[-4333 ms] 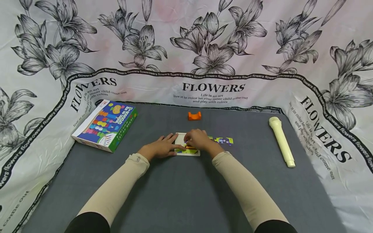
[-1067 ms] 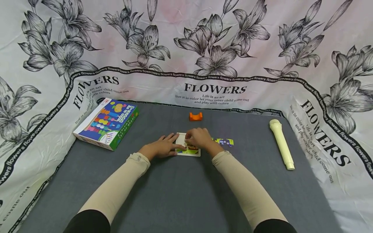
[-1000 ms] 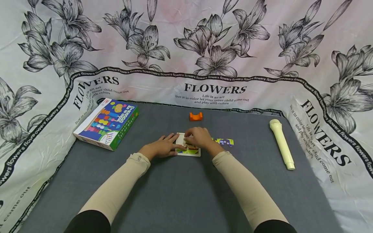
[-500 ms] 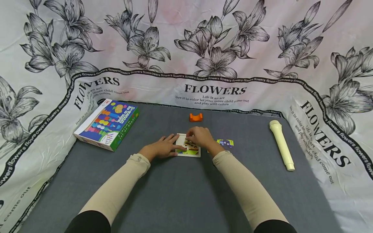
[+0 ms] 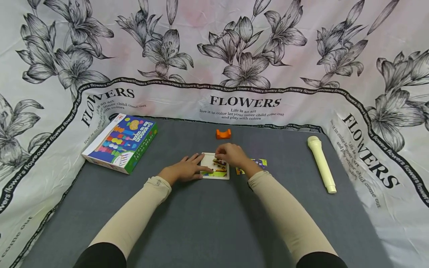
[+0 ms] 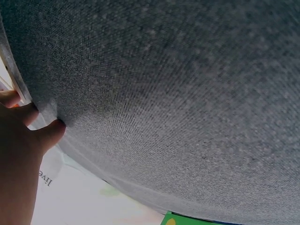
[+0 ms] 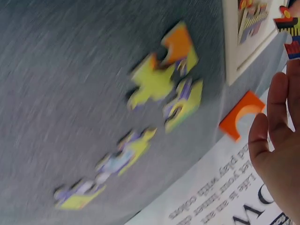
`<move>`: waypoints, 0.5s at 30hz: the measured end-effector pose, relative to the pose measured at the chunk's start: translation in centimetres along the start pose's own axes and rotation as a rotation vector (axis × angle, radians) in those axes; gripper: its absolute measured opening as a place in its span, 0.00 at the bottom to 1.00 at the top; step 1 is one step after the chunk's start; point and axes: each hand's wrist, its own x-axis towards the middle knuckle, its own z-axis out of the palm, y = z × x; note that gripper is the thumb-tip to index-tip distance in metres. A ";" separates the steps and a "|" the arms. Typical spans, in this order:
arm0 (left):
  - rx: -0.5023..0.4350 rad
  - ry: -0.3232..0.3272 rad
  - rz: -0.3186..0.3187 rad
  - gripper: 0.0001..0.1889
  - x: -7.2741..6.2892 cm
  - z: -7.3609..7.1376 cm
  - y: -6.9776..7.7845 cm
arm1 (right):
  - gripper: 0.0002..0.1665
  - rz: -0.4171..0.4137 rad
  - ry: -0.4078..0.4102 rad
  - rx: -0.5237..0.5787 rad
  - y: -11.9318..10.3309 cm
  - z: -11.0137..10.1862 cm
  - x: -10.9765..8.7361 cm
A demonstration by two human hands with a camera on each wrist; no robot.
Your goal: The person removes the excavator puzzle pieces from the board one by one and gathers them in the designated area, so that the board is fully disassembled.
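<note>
A small white puzzle tray [image 5: 215,178] lies flat on the grey table, with picture pieces [image 5: 220,174] in its near part. My left hand [image 5: 181,171] rests along the tray's left side, fingers spread, index finger reaching over the lower pieces. Above the tray's upper right corner, my right hand [image 5: 233,155] pinches a puzzle piece [image 7: 294,40], dark with yellow, red and blue in the right wrist view. Loose puzzle pieces [image 7: 152,82] lie right of the tray, partly covered by the right wrist in the head view. The left wrist view shows mostly cloth and the left fingers [image 6: 50,135].
An orange notched block [image 5: 223,134] stands behind the tray. At the back left lies a blue and green game box [image 5: 120,143]. A pale yellow tube [image 5: 321,163] lies at the right. Flower-printed cloth [image 5: 244,108] rises behind the table.
My right hand has drawn back slightly to the right, uncovering more of the tray and its pieces. The left hand keeps its place. The whole head view has shifted slightly.
</note>
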 end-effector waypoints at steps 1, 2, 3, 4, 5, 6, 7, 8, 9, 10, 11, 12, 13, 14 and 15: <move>0.001 0.002 0.002 0.24 0.1 0.0 0.0 | 0.08 0.003 -0.007 -0.003 0.4 -0.3 -0.2; 0.006 0.001 0.002 0.24 0.1 0.0 0.0 | 0.08 0.008 -0.013 -0.003 0.7 -0.6 -0.5; 0.007 0.004 0.003 0.24 0.2 -0.1 0.0 | 0.08 0.012 -0.020 -0.004 1.1 -0.9 -0.8; 0.009 0.000 0.003 0.24 0.2 -0.1 0.0 | 0.08 0.021 -0.026 -0.007 1.6 -1.3 -1.1; 0.012 -0.002 0.004 0.24 0.2 -0.1 0.0 | 0.08 0.025 -0.032 -0.013 2.0 -1.6 -1.4; 0.012 -0.002 0.008 0.24 0.2 -0.2 0.0 | 0.08 0.031 -0.036 -0.016 2.4 -1.9 -1.8; 0.015 -0.004 0.010 0.24 0.2 -0.2 -0.1 | 0.08 0.042 -0.041 -0.018 2.9 -2.3 -2.2; 0.015 -0.006 0.013 0.24 0.3 -0.3 -0.1 | 0.07 0.051 -0.043 -0.023 3.3 -2.7 -2.7; 0.013 -0.007 0.016 0.24 0.3 -0.3 -0.1 | 0.07 0.056 -0.045 -0.031 3.8 -3.0 -3.1; 0.009 -0.008 0.021 0.24 0.2 -0.3 -0.1 | 0.07 0.057 -0.048 -0.037 4.3 -3.3 -3.6; 0.004 -0.009 0.023 0.24 0.2 -0.3 0.0 | 0.07 0.051 -0.050 -0.045 4.8 -3.6 -4.0; -0.002 -0.009 0.026 0.24 0.2 -0.4 0.0 | 0.07 0.057 -0.056 -0.041 5.3 -3.9 -4.5; -0.010 -0.006 0.029 0.24 0.2 -0.4 0.0 | 0.07 0.064 -0.062 -0.043 5.8 -4.1 -4.9; -0.021 -0.003 0.033 0.23 0.2 -0.4 0.0 | 0.07 0.069 -0.068 -0.044 6.3 -4.3 -5.3; -0.032 -0.003 0.033 0.23 0.2 -0.4 0.1 | 0.07 0.079 -0.078 -0.042 6.7 -4.5 -5.7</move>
